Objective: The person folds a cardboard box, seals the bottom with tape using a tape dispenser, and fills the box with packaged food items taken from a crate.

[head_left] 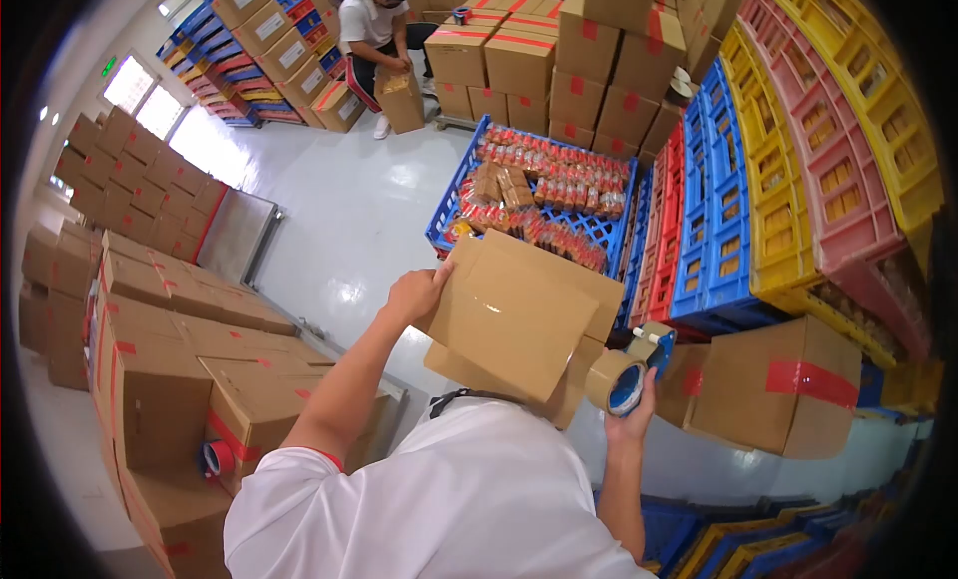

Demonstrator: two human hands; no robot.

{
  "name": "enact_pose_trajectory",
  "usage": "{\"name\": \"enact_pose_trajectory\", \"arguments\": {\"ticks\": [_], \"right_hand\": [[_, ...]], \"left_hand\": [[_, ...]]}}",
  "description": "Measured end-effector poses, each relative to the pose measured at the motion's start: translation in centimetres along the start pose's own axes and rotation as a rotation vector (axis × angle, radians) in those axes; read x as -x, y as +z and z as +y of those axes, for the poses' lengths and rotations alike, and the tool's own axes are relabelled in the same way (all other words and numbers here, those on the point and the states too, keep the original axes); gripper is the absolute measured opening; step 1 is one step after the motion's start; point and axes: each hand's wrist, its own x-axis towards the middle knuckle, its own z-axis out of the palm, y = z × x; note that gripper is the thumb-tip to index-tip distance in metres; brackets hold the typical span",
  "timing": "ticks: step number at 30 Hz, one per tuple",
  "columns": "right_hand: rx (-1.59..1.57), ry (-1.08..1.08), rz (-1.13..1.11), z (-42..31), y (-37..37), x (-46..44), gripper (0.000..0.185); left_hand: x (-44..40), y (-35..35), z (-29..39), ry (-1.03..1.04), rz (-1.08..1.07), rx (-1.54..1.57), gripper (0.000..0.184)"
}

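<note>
In front of my chest is a brown cardboard box (509,314), its near flaps sticking out and a strip of clear tape shining on its face. My left hand (419,294) grips the box's left edge, thumb toward the upper corner. In my right hand (633,411) is a tape dispenser (656,345) with a blue body and a roll of brown tape. It is close to the box's lower right corner. Beyond the box, a blue crate (442,212) contains rows of red-and-clear wrapped packs (559,160) and several brown packs.
Stacked yellow, pink, blue and red crates (768,210) rise on my right, beside a red-taped carton (773,384). Cartons (150,369) fill the left, with a red tape roll (217,459) on one. Farther off, a person (374,35) handles a carton (400,100).
</note>
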Motion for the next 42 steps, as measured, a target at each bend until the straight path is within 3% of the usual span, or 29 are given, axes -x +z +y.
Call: {"name": "enact_pose_trajectory", "arguments": {"ticks": [1,2,3,6,10,12,13,15,17,19,20,22,26,28,32,33,37,40,42], "right_hand": [[0.000,0.020,-0.074,0.4,0.2,-1.2,0.047],[0.001,0.041,-0.147,0.8,0.4,-2.3,0.041],[0.084,0.062,-0.028,1.0,2.7,-2.8,0.034],[0.300,0.046,-0.146,1.7,3.8,-5.5,0.036],[0.512,-0.099,-0.094,0.9,6.4,-5.8,0.036],[0.556,-0.099,-0.078,0.0,6.4,-5.2,0.039],[0.563,-0.100,-0.083,-0.3,5.9,-5.2,0.039],[0.496,-0.037,-0.115,-0.3,4.6,-5.3,0.038],[0.499,-0.064,-0.056,0.6,4.2,-5.2,0.038],[0.595,-0.068,-0.091,1.5,3.4,-5.0,0.037],[0.612,-0.073,-0.075,1.9,3.3,-4.7,0.037],[0.591,-0.093,-0.078,2.2,3.2,-4.1,0.037],[0.474,-0.120,-0.025,1.9,2.5,-3.1,0.038],[0.451,-0.124,0.000,1.7,1.5,-2.7,0.039],[0.325,-0.434,0.251,0.4,3.8,-0.1,0.041],[0.306,-0.460,0.225,0.1,2.7,-0.2,0.047],[0.927,-0.860,0.255,-2.3,2.0,0.2,0.057],[0.959,-0.908,0.299,-3.0,3.5,2.1,0.065],[1.081,-1.126,0.244,-2.5,2.8,2.4,0.074]], "left_hand": [[0.2,-0.4,-0.3,-0.012,0.014,0.013,0.088],[0.3,-0.9,-0.6,-0.074,-0.130,0.078,0.090],[0.6,-1.2,-0.8,-0.134,-0.276,0.145,0.092],[2.5,-0.9,-0.9,-0.126,-0.344,0.212,0.093],[5.8,-0.4,-1.4,-0.111,-0.453,0.347,0.093],[7.8,-1.2,-1.2,-0.120,-0.662,0.531,0.088],[8.1,-2.3,-0.7,-0.119,-0.659,0.538,0.088],[7.7,-4.7,0.3,-0.052,-0.695,0.233,0.080],[5.7,-6.1,1.4,-0.009,-0.625,0.214,0.074],[3.7,-6.9,3.2,0.169,-0.175,0.115,0.063],[3.1,-6.1,4.0,0.173,-0.171,0.115,0.063],[1.1,-3.3,5.4,0.527,0.217,0.266,0.059],[1.8,1.4,8.1,0.712,0.066,0.104,0.064],[2.1,1.1,9.1,0.692,-0.025,0.101,0.064],[1.7,0.4,9.7,0.611,-0.097,0.117,0.064],[1.6,-0.3,10.4,0.572,-0.146,0.137,0.064],[-1.6,1.0,12.7,0.585,-0.182,0.031,0.053],[-1.8,2.9,13.7,0.579,-0.118,0.046,0.049],[-1.6,3.1,13.8,0.609,-0.111,0.028,0.049]]}}
